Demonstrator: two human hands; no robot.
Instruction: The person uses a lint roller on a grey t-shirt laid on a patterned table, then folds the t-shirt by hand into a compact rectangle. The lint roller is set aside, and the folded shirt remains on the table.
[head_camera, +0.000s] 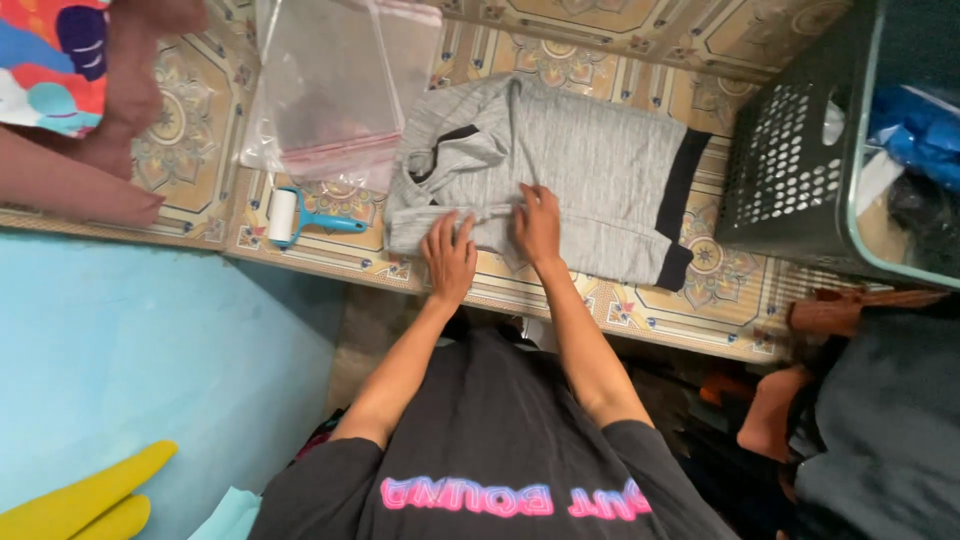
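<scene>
Both my hands flat and open on a grey garment (590, 170) spread over patterned floor tiles (180, 130), blue mat (150, 350) at left, lint roller (290, 217), clear bags (335, 85), left hand (450, 255), right hand (538, 225), dark basket (790, 170) at right

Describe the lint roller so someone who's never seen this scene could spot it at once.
Start at the grey garment that both hands press flat on the patterned tiled surface. Just past its folded end, below the clear plastic bags, lies the lint roller. It is the only small tool there: a white cylinder on a bright blue handle, apart from both the left hand and right hand.
</scene>
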